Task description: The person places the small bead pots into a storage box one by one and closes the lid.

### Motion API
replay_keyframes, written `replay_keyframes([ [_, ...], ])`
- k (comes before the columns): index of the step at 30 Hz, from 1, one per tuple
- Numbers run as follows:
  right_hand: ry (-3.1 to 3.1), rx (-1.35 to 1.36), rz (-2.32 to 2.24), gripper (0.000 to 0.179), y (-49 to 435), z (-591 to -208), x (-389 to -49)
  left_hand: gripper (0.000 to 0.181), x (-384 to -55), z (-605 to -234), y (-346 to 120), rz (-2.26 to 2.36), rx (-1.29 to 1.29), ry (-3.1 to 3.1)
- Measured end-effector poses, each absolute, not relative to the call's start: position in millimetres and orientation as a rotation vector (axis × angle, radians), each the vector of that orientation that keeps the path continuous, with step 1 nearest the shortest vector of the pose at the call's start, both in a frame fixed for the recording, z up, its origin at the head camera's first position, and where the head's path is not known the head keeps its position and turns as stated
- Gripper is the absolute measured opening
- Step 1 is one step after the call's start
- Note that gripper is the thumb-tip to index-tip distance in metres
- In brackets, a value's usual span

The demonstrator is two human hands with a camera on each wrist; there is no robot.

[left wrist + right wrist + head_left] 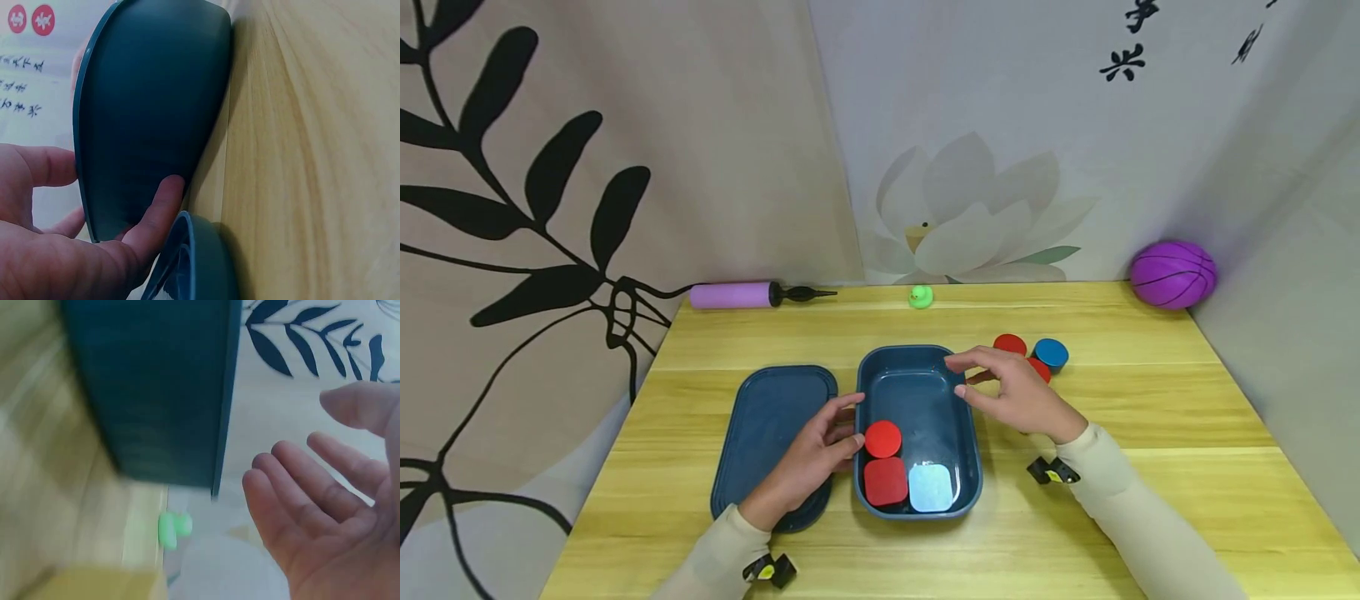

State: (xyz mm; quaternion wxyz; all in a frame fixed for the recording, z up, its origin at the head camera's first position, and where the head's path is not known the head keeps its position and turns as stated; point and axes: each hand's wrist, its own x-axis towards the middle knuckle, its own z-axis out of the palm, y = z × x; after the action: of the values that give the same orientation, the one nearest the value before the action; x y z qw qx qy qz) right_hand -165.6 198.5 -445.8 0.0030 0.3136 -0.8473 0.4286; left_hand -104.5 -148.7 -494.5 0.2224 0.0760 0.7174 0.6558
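Note:
A dark blue rectangular box (917, 367) stands between the hands. Inside it lie a red round block (883, 439), a red square block (886, 482) and a pale blue square block (930, 487). My left hand (820, 454) is at the box's left side; in the left wrist view its thumb (164, 197) lies along the outer wall and a finger touches the rim. My right hand (1018, 392) hovers by the right rim, fingers spread and holding nothing; the right wrist view shows its palm (337, 537) apart from the box wall (162, 394).
Left of the box lies a blue lid (775, 408). Behind my right hand are red round blocks (1010, 342) and a blue cylinder (1050, 354). A yellow piece (100, 584) shows near that wrist. A purple pump (733, 295), green duck (921, 297) and purple ball (1173, 275) line the back.

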Motion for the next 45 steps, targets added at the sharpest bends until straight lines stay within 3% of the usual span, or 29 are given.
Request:
replay_keyframes([
  [13, -2.763, 0.56, 1.127, 0.036, 277.2, -461.2, -177.5, 0.064, -104.0, -494.6, -149.3, 1.808, 0.201, 1.985],
  [22, -2.776, 0.415, 1.174, 0.04, 314.9, -481.3, -188.3, 0.063, -104.4, -492.2, -148.9, 1.801, 0.19, 1.995],
  [45, -2.907, 0.403, 1.204, 0.051, 329.1, -497.5, -204.9, 0.065, -104.2, -492.3, -149.0, 1.797, 0.201, 1.988],
])
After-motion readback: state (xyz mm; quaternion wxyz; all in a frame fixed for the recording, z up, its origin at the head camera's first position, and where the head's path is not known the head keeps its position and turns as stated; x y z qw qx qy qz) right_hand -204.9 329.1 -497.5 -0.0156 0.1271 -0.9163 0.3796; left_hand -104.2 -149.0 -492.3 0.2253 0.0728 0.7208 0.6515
